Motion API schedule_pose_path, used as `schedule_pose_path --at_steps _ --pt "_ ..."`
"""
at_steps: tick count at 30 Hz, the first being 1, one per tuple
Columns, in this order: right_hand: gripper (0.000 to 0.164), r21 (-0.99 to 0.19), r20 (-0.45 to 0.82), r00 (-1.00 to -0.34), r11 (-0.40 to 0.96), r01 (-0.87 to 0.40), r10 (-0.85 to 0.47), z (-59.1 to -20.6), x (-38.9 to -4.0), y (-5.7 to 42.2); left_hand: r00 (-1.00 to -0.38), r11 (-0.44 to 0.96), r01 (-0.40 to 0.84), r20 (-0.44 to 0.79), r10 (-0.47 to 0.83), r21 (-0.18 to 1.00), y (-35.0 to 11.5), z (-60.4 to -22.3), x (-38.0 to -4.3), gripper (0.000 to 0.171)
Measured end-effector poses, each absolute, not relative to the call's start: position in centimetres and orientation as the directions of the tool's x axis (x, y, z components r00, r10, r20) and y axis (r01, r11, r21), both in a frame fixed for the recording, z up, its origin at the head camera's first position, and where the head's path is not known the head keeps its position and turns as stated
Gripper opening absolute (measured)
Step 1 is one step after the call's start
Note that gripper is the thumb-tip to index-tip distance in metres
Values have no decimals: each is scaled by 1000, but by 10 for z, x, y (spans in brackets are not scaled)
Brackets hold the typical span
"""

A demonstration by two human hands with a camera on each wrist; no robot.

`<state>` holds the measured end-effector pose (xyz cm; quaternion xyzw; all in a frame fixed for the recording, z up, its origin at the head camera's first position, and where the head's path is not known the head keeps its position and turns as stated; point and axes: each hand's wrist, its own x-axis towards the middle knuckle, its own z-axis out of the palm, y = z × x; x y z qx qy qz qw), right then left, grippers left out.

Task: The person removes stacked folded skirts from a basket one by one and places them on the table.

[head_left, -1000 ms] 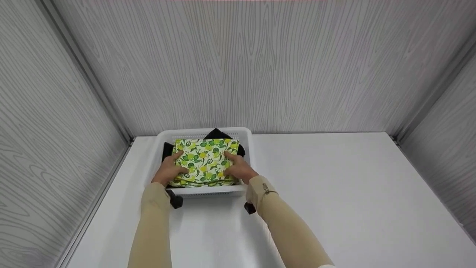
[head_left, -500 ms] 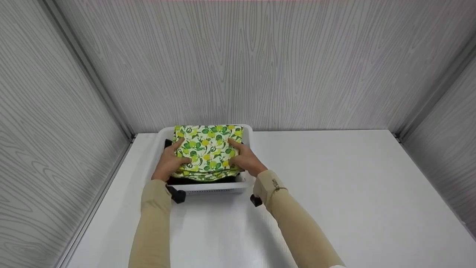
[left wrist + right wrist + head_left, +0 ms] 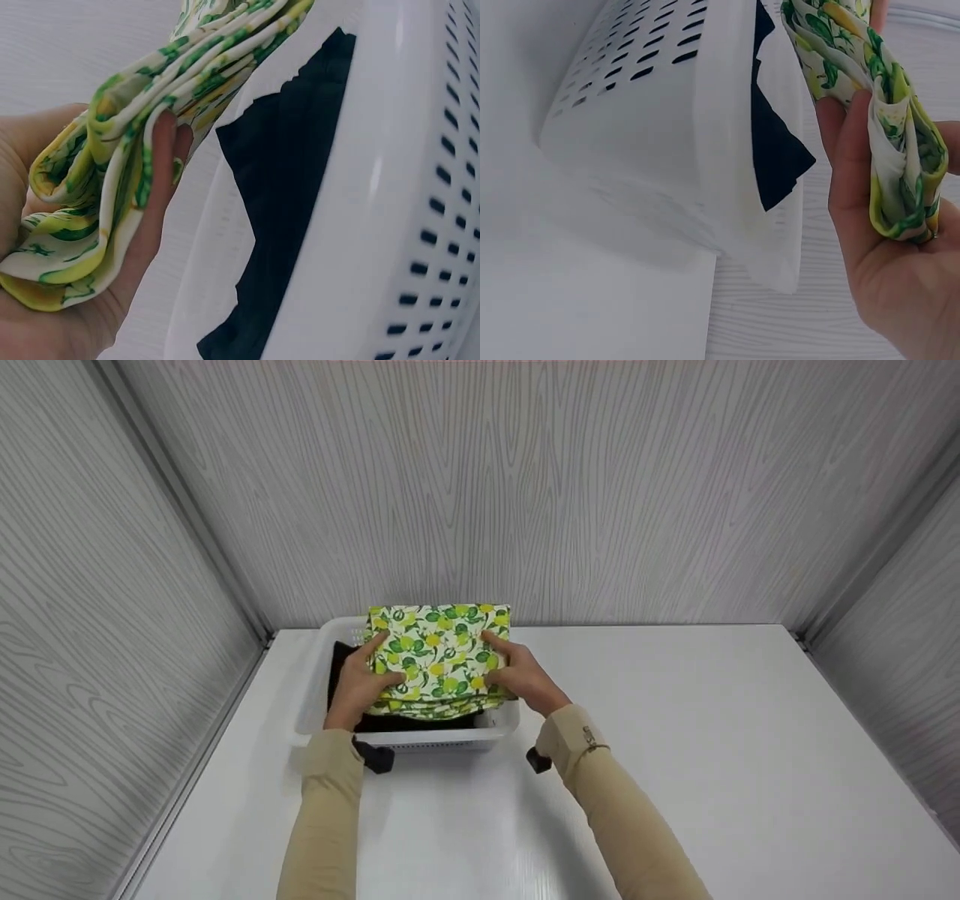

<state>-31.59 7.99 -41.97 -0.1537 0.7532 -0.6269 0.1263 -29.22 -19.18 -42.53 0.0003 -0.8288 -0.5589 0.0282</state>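
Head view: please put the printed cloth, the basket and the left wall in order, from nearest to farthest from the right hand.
1. Printed cloth: gripped by the right hand.
2. Basket: beneath the cloth.
3. Left wall: far left.

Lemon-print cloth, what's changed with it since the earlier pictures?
The folded lemon-print cloth has been raised out of the white basket and shifted right, baring more of the black item at the basket's left and front. The left hand and right hand moved with it, gripping it throughout. The basket stayed put.
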Motion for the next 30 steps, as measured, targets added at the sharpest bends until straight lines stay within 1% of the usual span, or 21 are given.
schedule_pose_path --at_steps 8,12,17,22,30 --pt "83 -988 -13 -922 145 -47 -388 -415 -313 108 -997 379 58 71 -19 924 -167 -421 -290 80" --pt "83 -988 4 -917 141 -66 -399 -412 -313 121 -997 332 70 64 31 941 -158 -418 -290 83" --pt "85 -990 -24 -927 138 -29 -374 -410 -313 136 -995 277 71 47 93 958 -148 -418 -288 86" --pt "85 -989 -49 -936 145 -3 -350 -411 -311 154 -992 228 93 71 106 969 -131 -422 -289 87" --pt "85 -992 -48 -937 123 6 -345 -416 -309 183 -987 176 123 103 122 977 -102 -427 -290 88"
